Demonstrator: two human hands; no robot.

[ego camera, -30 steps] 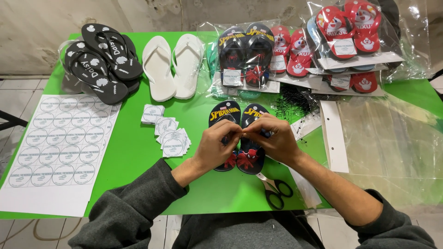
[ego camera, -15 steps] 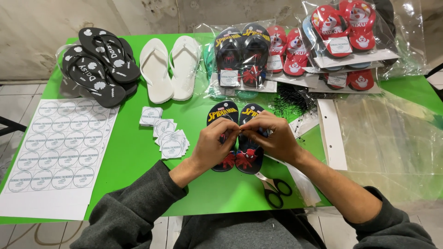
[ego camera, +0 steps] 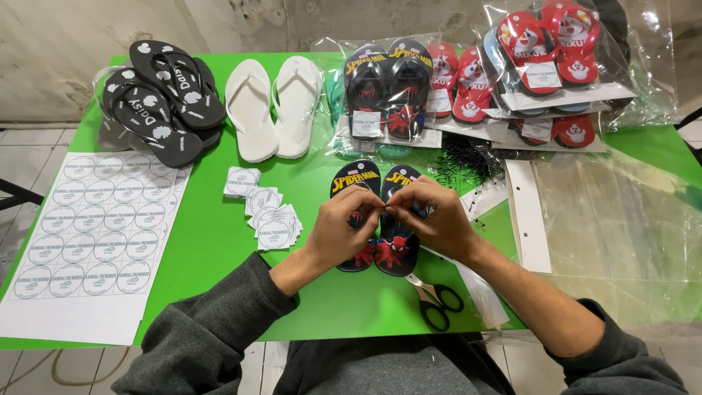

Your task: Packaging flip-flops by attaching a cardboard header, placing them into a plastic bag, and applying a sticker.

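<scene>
Both hands sit together over a pair of small dark printed flip-flops (ego camera: 380, 219) lying side by side on the green desk (ego camera: 219, 292). The left hand (ego camera: 344, 223) and right hand (ego camera: 431, 219) meet at the fingertips above the straps, pinching something too small to identify; the fingers are curled inward, not spread. Compared with the views of a second and half a second ago, the hands have barely shifted: same pinch, same spot over the pair. In my judgement this indicates fine fastening or tagging work at the straps still in progress, not yet released.

Just left of the left hand lies a loose heap of cut round-print labels (ego camera: 270, 219); well beyond it, an uncut label sheet (ego camera: 88, 234). Black scissors (ego camera: 439, 303) lie near the right forearm, closed and untouched. Ahead of the hands are bagged flip-flop pairs (ego camera: 387, 95), a white pair (ego camera: 270, 106) and a black stack (ego camera: 161, 99). To the right, clear plastic bags (ego camera: 621, 227).
</scene>
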